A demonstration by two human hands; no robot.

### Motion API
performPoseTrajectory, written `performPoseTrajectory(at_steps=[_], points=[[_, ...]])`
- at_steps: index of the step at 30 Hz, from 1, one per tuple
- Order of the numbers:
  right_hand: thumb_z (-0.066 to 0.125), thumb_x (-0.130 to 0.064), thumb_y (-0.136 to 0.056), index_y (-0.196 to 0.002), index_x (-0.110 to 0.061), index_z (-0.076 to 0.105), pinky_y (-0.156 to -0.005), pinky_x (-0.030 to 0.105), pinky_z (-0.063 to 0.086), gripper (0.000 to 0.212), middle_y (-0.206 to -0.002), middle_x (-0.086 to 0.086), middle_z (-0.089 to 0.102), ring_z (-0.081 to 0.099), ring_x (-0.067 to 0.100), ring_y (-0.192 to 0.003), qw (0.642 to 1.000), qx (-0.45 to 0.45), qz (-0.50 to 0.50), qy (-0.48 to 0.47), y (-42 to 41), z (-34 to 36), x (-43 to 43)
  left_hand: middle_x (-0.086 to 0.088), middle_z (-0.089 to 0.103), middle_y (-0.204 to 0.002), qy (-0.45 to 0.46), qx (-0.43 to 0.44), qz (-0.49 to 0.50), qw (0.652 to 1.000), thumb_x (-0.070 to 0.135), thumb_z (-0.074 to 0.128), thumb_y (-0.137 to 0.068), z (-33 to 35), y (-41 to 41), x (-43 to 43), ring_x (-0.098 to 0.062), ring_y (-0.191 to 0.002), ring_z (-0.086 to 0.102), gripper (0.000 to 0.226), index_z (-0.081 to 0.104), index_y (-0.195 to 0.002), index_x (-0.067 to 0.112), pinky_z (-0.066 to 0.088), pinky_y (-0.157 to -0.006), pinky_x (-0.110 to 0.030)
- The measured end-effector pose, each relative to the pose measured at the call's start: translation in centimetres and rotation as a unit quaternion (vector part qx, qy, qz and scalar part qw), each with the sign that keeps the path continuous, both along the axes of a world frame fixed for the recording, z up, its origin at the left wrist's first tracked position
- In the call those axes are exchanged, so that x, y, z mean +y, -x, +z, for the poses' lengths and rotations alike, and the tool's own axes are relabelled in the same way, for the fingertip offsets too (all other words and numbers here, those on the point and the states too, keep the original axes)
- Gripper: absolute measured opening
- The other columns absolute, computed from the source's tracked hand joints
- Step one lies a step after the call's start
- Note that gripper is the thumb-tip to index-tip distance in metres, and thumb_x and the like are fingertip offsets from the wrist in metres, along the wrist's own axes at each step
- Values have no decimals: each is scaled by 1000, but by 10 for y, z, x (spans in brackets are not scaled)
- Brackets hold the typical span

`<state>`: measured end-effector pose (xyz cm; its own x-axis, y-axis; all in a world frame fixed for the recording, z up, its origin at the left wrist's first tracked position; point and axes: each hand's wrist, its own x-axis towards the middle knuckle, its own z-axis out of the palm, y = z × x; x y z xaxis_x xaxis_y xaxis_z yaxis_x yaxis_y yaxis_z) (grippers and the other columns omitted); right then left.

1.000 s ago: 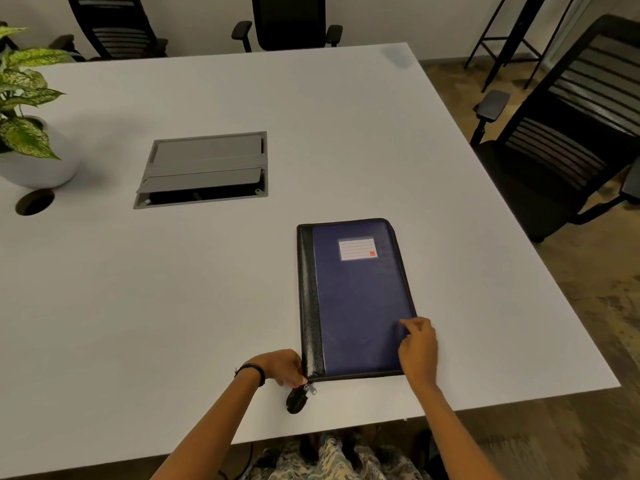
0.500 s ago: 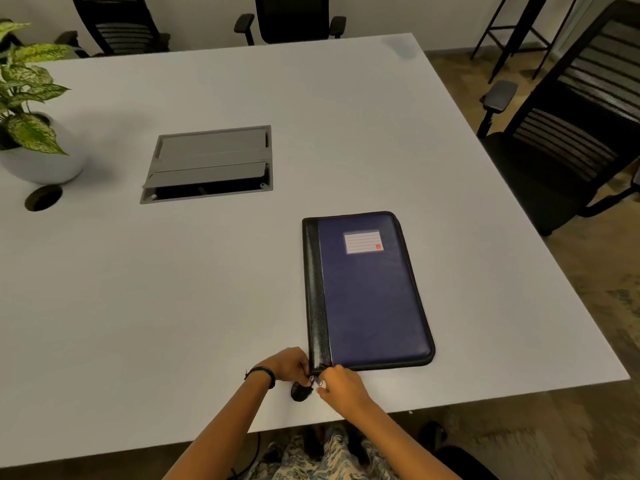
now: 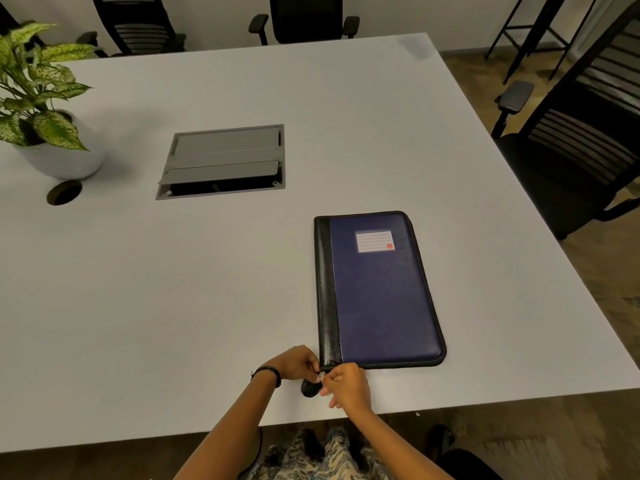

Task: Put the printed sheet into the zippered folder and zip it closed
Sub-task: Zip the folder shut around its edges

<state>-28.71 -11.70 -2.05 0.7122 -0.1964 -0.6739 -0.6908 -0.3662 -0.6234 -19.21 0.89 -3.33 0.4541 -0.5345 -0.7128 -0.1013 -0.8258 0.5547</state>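
left hand (image 3: 300,362) pinching folder (image 3: 379,292) corner to brace it; right hand (image 3: 347,386) fingers clamped on zipper pull (image 3: 322,374), ready to drag; printed sheet unseen, presumably inside.

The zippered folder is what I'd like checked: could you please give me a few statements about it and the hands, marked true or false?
1. The zippered folder lies flat and shut on the white table. True.
2. Both hands meet at the folder's near left corner. True: the left hand and the right hand are together there.
3. The printed sheet lies on the table beside the folder. False: no loose sheet is in view.
4. The folder's label is at the end nearest the person. False: it is at the far end.
5. The potted plant stands on the folder. False: it stands at the table's far left, well apart.
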Motion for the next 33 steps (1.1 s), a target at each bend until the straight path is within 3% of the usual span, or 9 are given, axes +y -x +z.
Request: performPoseTrajectory(at_steps=[3,8,14,20,23,25,27,30,33], points=[[61,-29,-87,-75,-18,62,-41,16,45,16,-71,3,75,54,3,-34,995,-33,70,59,1,0,-2,4,59,-81,9,-1,8,1000,18,69,-85,0,1,1,1,-66,48,28,67,-102,-4,37,-68,-10],[46,-24,-91,-85,-8,61,-46,28,27,22,-86,13,70,65,28,-78,933,-91,260,232,-2,-2,-8,15,52,-70,26,-1,22,999,18,71,-82,-1,2,1,-10,-75,51,20,68,-89,-1,40,-69,-15],[42,-17,-90,-74,-19,50,-41,21,13,18,-86,13,70,53,21,-63,918,-110,269,269,-2,-1,-11,13,54,-67,20,2,6,1000,13,70,-80,3,-5,1,-2,-66,50,22,67,-89,-7,39,-68,-13],[41,-13,-90,-78,-13,56,-42,21,13,20,-89,16,69,43,17,-63,919,-104,267,270,-5,8,-10,14,53,-67,20,-2,-24,1000,11,66,-81,5,-9,0,1,-63,48,9,59,-77,12,39,-66,-12],[39,-11,-90,-75,-16,47,-43,22,13,18,-90,16,68,44,19,-64,918,-98,276,268,-5,12,-10,15,52,-67,16,-6,-33,999,9,65,-82,4,-10,1,1,-63,48,5,64,-79,6,39,-65,-11],[38,-10,-90,-77,-13,53,-43,23,13,20,-90,17,68,52,23,-67,916,-105,277,271,-5,10,-10,15,52,-68,16,-10,-30,999,9,65,-81,3,-11,1,2,-62,48,13,66,-85,-3,39,-66,-11],[38,-10,-90,-80,-10,57,-43,23,13,21,-84,16,65,59,27,-73,918,-101,271,272,-5,10,-8,15,52,-68,20,-9,-29,999,9,65,-81,3,-10,1,1,-63,48,10,67,-84,-1,40,-66,-11],[38,-12,-91,-75,-15,49,-43,22,15,20,-67,8,51,50,20,-66,919,-86,272,273,-4,9,-11,12,53,-69,22,-7,-26,999,9,65,-81,1,-9,1,-3,-65,50,3,65,-81,6,39,-66,-11],[68,-16,-75,-59,-15,56,-40,21,17,20,-58,7,65,56,14,-49,911,-106,263,301,-2,12,-13,-1,60,-83,14,-18,-30,999,12,66,-83,-3,-6,1,-9,-73,51,17,67,-91,-3,37,-65,-7]])
